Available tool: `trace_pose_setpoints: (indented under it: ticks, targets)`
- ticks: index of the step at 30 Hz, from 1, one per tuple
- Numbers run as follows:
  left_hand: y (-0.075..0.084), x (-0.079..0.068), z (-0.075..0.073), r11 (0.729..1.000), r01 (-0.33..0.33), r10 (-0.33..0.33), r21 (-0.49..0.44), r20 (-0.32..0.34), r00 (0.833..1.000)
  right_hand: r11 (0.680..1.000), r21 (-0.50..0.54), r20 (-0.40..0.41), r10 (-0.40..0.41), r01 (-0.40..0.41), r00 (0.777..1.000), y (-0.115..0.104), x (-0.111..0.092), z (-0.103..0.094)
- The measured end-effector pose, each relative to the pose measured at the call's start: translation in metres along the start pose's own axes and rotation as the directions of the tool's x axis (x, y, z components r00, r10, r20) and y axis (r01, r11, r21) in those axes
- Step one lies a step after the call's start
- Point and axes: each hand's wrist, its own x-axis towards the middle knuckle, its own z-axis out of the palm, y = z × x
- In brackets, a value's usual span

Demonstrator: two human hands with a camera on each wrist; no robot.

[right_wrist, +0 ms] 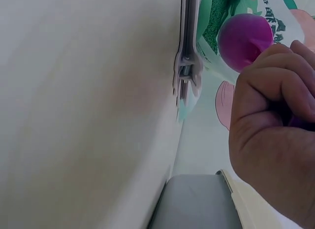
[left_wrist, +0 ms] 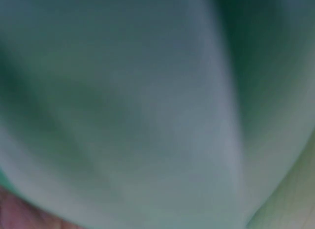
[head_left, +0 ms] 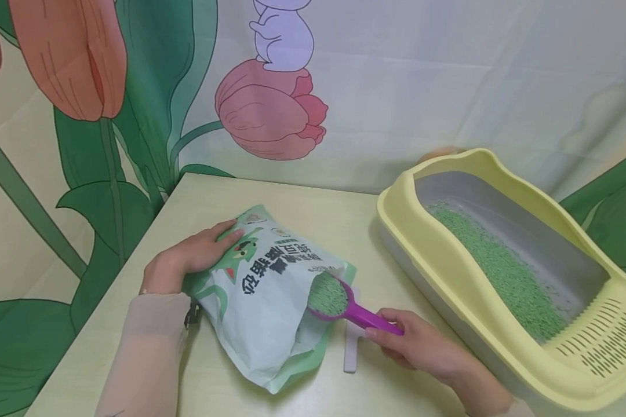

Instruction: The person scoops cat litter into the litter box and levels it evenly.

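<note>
A pale green and white cat litter bag [head_left: 261,295] lies on the table, its mouth gaping towards the lower right. My left hand [head_left: 200,252] rests on the bag's upper left side, fingers stretched over the printed front. In my right hand [head_left: 414,339] I grip the handle of a purple scoop [head_left: 362,315], heaped with green litter pellets [head_left: 327,294], at the bag's mouth. The right wrist view shows the underside of the scoop's bowl [right_wrist: 244,41] beyond my curled fingers [right_wrist: 268,83]. Blurred bag surface [left_wrist: 147,115] fills most of the left wrist view.
To the right stands a litter box [head_left: 422,231] with a yellow rim and grey base, green pellets [head_left: 490,260] spread inside. A pale bag clip [head_left: 350,347] lies on the table [head_left: 250,194] between bag and right hand. A tulip-printed cloth [head_left: 396,87] hangs behind.
</note>
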Motion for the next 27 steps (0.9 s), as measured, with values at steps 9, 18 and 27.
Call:
trace_pose_setpoints:
  ticks: [9, 18, 27]
  targets:
    - [0.001, -0.001, 0.000, 1.000, -0.006, 0.006, 0.015, 0.000, 1.000, 1.000, -0.010, -0.014, 0.002, -0.002, 1.000, 0.007, -0.021, -0.006]
    - [0.000, 0.000, 0.001, 1.000, -0.010, 0.011, 0.024, -0.002, 1.000, 0.999, 0.026, -0.030, 0.026, -0.025, 0.999, 0.016, -0.042, -0.009]
    - [0.001, -0.001, 0.000, 1.000, -0.013, 0.013, 0.027, 0.001, 1.000, 0.999, 0.033, -0.030, 0.017, -0.016, 0.999, 0.019, -0.058, -0.014]
